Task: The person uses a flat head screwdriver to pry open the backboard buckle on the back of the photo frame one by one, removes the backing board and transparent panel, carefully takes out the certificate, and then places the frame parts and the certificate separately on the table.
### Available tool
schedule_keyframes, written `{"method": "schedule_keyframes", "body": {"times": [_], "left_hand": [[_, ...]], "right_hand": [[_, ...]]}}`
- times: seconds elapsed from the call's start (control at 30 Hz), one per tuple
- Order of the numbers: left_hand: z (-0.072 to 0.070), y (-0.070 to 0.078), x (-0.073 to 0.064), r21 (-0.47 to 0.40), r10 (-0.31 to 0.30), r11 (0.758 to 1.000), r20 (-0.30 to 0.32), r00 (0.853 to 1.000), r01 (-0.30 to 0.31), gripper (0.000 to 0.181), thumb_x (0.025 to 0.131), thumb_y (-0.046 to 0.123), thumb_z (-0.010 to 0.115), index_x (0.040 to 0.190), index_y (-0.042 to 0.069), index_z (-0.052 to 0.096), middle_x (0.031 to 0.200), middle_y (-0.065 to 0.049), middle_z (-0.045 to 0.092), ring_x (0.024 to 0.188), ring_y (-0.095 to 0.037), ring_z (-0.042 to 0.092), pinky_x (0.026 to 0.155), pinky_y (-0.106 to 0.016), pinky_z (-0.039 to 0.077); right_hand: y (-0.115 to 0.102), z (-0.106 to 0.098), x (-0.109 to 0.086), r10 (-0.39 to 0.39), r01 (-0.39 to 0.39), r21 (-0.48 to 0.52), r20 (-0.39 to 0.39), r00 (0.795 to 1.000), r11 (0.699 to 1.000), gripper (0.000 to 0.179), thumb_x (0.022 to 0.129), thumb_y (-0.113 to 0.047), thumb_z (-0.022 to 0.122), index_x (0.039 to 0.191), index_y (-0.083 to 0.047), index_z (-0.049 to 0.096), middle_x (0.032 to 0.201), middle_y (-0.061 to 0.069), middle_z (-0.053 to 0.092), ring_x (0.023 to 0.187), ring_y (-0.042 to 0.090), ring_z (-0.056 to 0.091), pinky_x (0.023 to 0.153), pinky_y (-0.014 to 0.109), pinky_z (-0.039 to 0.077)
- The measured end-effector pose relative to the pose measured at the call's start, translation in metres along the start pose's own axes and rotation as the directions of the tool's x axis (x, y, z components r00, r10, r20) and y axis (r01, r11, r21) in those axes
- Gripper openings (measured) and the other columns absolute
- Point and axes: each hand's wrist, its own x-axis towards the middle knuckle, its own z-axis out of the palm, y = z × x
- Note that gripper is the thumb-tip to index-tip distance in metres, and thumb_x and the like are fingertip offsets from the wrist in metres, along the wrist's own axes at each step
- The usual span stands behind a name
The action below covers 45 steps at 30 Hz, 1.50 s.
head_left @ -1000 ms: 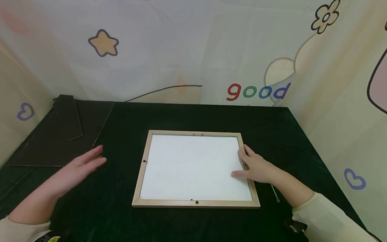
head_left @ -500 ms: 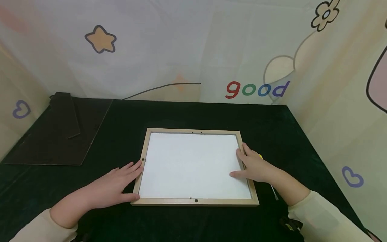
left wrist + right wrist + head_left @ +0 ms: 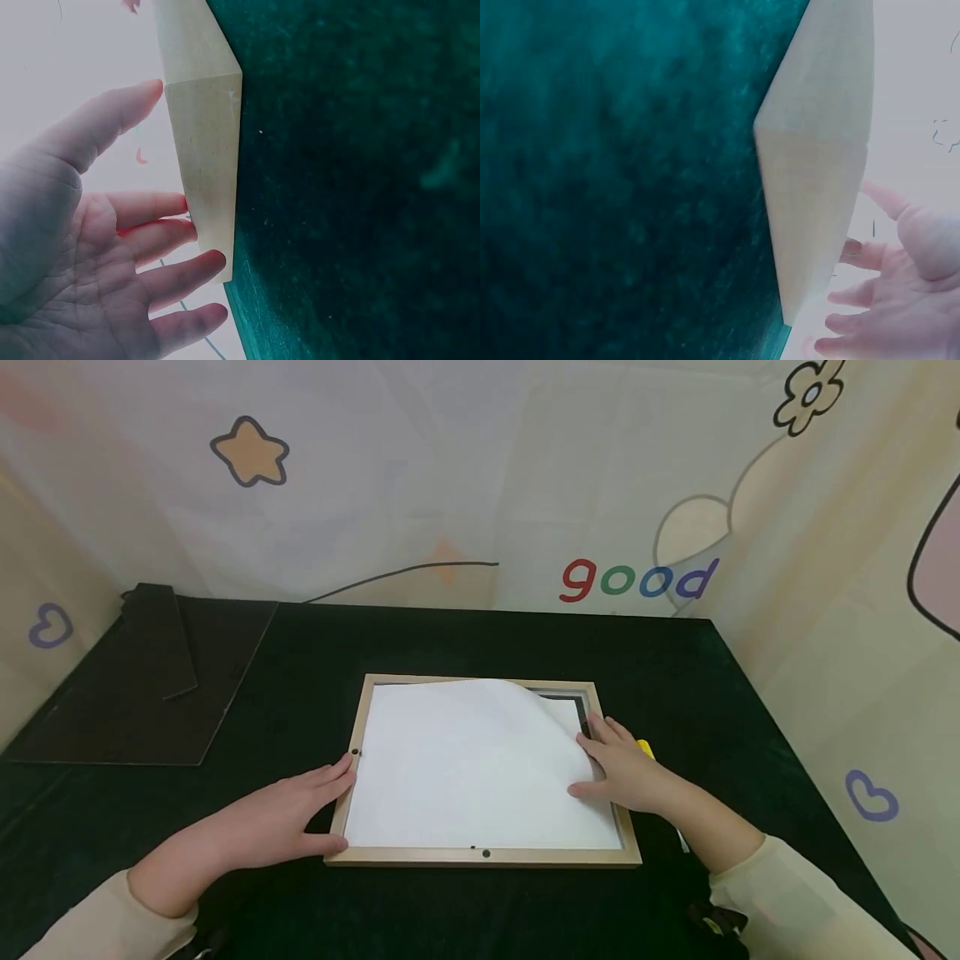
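A light wooden picture frame [image 3: 487,857] lies flat on the dark green cloth. Inside it is a white sheet of paper [image 3: 465,768], whose upper right part bulges up and bends inward, baring a dark strip beneath. My left hand [image 3: 262,822] rests at the frame's left side, fingers against the wood and thumb by the lower left corner. My right hand [image 3: 630,768] is at the right side, its thumb and a finger apart on the sheet's edge. Both wrist views show the left hand [image 3: 112,247] and the right hand [image 3: 900,300] with fingers spread beside the wooden frame.
A black backing board [image 3: 135,718] with a stand leg [image 3: 161,639] lies at the left of the table. Something yellow [image 3: 645,748] is mostly hidden behind my right hand. A printed curtain [image 3: 420,468] stands behind the table.
My left hand has come in from the left to the frame's side. The sheet, flat before, now lifts and curls at its upper right. My right hand has moved slightly inward.
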Motion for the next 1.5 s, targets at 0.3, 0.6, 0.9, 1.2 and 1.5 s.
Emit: {"method": "schedule_keyframes", "body": {"times": [0.3,0.6,0.9,1.2,1.5], "left_hand": [[0.001,0.002,0.002,-0.013,-0.016,1.000,0.006,1.000,0.016,0.087,0.083,0.049,0.065,0.146,0.003,0.027,0.153,-0.012,0.018,0.134,-0.031,0.030,0.101,-0.049,0.034],[0.002,0.002,0.002,-0.010,-0.020,1.000,0.007,1.000,0.020,0.086,0.082,0.048,0.066,0.145,0.002,0.029,0.153,-0.013,0.018,0.134,-0.030,0.031,0.101,-0.048,0.034],[0.003,0.004,0.000,-0.020,-0.009,1.000,0.000,1.000,0.009,0.087,0.083,0.047,0.066,0.145,0.000,0.027,0.153,-0.014,0.018,0.135,-0.031,0.029,0.102,-0.047,0.034],[0.002,0.003,-0.003,-0.038,-0.015,0.999,0.000,1.000,0.015,0.086,0.083,0.047,0.066,0.145,0.000,0.028,0.153,-0.014,0.018,0.135,-0.032,0.027,0.103,-0.048,0.033],[0.002,0.002,-0.001,-0.048,-0.007,0.999,0.003,1.000,0.007,0.084,0.085,0.043,0.066,0.146,0.001,0.025,0.154,-0.013,0.015,0.135,-0.031,0.027,0.103,-0.048,0.033]], "right_hand": [[0.002,-0.009,-0.007,0.015,-0.008,0.139,-0.049,0.999,0.990,0.083,0.081,-0.037,0.072,0.144,0.000,0.031,0.138,0.025,0.040,0.113,0.036,0.047,0.093,0.048,0.044],[0.025,-0.020,-0.021,-0.127,0.193,0.293,-0.230,0.965,0.937,0.045,0.091,0.007,0.050,0.135,0.000,0.046,0.123,0.019,0.056,0.098,0.027,0.056,0.087,0.043,0.049],[0.024,-0.013,-0.026,-0.356,0.386,-0.010,-0.408,0.841,0.923,0.030,0.072,0.007,0.075,0.097,-0.010,0.072,0.108,0.007,0.055,0.092,0.022,0.054,0.075,0.031,0.054],[0.015,-0.017,-0.020,-0.615,0.545,-0.286,-0.395,0.682,0.788,0.039,0.063,0.008,0.080,0.095,-0.011,0.067,0.106,0.006,0.066,0.104,0.025,0.059,0.086,0.045,0.048],[0.024,-0.031,-0.022,-0.706,0.598,-0.390,-0.503,0.498,0.700,0.021,0.079,-0.010,0.068,0.101,-0.007,0.068,0.104,0.009,0.064,0.091,0.023,0.063,0.084,0.026,0.048]]}}
